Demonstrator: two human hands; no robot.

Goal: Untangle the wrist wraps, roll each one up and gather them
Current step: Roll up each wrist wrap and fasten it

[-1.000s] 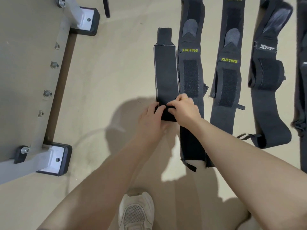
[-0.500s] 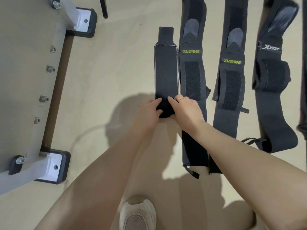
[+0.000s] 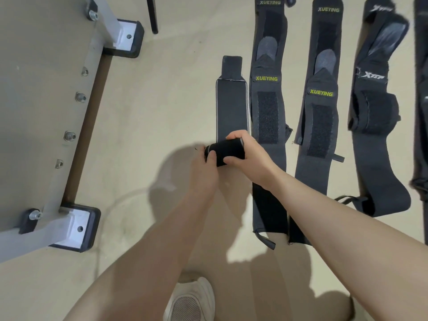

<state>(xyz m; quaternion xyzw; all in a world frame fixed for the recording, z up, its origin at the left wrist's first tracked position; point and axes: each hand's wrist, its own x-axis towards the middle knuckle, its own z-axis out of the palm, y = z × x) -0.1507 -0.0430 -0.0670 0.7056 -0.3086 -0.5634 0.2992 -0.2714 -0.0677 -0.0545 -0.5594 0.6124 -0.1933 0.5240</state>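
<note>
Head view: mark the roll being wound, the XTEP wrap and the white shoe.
roll (image 3: 228,152), head view, middle of the wound black cylinder between both hands.
XTEP wrap (image 3: 373,76), head view, on its white logo.
white shoe (image 3: 191,302), head view, on the mesh toe.

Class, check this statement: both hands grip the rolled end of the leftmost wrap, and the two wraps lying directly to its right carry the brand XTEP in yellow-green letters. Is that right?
Not quite. In the head view the left hand and right hand do grip the rolled end of the leftmost wrap, but the two wraps directly to its right read XUEYING in yellow-green. XTEP, in white, is on the wrap further right.
</note>
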